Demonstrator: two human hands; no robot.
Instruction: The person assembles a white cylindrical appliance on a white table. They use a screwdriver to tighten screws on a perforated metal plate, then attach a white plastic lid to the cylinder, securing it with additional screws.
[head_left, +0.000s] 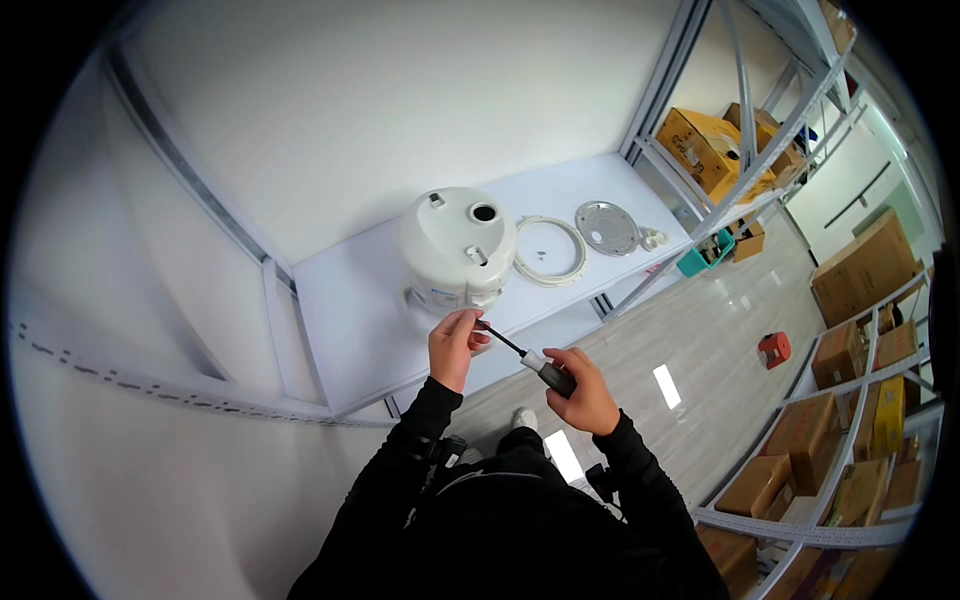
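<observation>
A screwdriver with a grey and black handle and a dark shaft lies across the space between my hands. My right hand is closed round its handle. The shaft slants up and left to my left hand, whose thumb and fingers pinch together at the tip. Whatever small thing they may hold there is hidden. Just beyond my left hand stands a white rounded appliance body, with a dark round hole and small fittings on its top. Both hands are in front of the table edge.
The appliance rests on a white table. To its right lie a white ring with a few tiny pieces inside it, a round grey metal plate and small white parts. Shelves with cardboard boxes and a red object are at right.
</observation>
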